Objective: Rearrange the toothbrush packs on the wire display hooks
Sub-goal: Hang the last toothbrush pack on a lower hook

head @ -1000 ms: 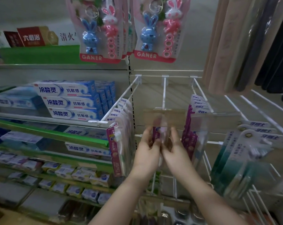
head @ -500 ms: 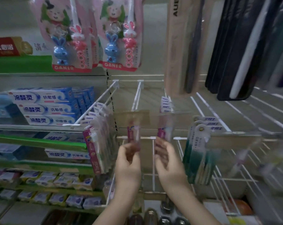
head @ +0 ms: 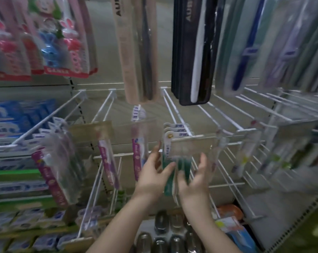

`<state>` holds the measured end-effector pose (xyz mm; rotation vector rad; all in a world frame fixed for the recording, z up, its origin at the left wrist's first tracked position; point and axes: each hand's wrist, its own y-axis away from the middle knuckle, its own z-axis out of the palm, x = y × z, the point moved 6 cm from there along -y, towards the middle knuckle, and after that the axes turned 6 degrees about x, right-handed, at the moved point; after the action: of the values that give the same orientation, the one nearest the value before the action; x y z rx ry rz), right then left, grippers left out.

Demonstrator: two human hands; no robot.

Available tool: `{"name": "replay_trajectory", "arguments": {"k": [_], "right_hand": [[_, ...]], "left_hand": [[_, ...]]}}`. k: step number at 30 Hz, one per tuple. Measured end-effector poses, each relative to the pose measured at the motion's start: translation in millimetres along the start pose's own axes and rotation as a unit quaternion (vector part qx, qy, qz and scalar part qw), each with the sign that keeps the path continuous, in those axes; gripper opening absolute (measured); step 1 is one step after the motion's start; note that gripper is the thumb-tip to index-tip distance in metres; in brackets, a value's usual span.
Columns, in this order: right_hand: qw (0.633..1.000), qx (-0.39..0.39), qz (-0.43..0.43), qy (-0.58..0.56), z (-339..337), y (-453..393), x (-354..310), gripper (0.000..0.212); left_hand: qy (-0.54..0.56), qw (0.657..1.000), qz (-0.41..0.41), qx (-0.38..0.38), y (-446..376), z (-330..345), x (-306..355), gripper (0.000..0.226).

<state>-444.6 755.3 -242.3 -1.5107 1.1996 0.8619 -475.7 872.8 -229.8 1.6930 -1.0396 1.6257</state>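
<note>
Toothbrush packs with green lower halves (head: 170,172) hang in a small stack from a white wire hook (head: 174,110) at mid-frame, their white header cards near the hook's front end behind a clear price-tag plate (head: 190,146). Left hand (head: 153,177): fingers extended upward along the left face of the stack, thumb laid across the front of the green cards; it holds the stack from the left. Right hand (head: 195,177): palm turned toward the stack, fingers raised and loosely spread on the right side, thumb against the packs' lower right edge. Whether its fingers actually pinch a pack or only rest against it, cannot tell; motion blur obscures the contact.

Left of this stack, two purple packs (head: 139,157) hang on neighbouring hooks, one (head: 108,161) tilted with its bottom swung right. Further left, a thick bunch of purple-edged packs (head: 54,172) hangs on another hook. Right of the hands, clear packs with yellow-green marks (head: 245,157) hang on further hooks, blurred.

Upper row: pink children's packs with rabbit figures (head: 63,42), a beige long pack (head: 134,52), a black long pack (head: 192,50), and pale packs with blue and lilac brushes (head: 249,42). Blue toothpaste boxes (head: 12,121) sit on the shelf at far left. Dark rounded items (head: 161,240) lie on the bottom shelf beneath the arms.
</note>
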Motion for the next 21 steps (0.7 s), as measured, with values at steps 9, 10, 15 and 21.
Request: {"name": "replay_trajectory", "arguments": {"k": [9, 10, 15, 21], "right_hand": [[0.990, -0.124, 0.032, 0.065, 4, -9, -1, 0.069], [0.991, -0.120, 0.034, 0.048, 3, -8, 0, 0.068], [1.000, -0.027, -0.011, 0.008, -32, -2, 18, 0.055], [0.999, 0.050, 0.005, -0.002, -91, -30, 39, 0.052]], "left_hand": [[-0.026, 0.996, -0.004, 0.086, -2, 9, -8, 0.049], [-0.017, 0.991, 0.008, 0.133, 3, 5, -7, 0.048], [0.019, 0.955, 0.040, 0.292, 49, 8, 0, 0.029], [0.007, 0.986, 0.021, 0.167, 54, 75, 4, 0.042]]}}
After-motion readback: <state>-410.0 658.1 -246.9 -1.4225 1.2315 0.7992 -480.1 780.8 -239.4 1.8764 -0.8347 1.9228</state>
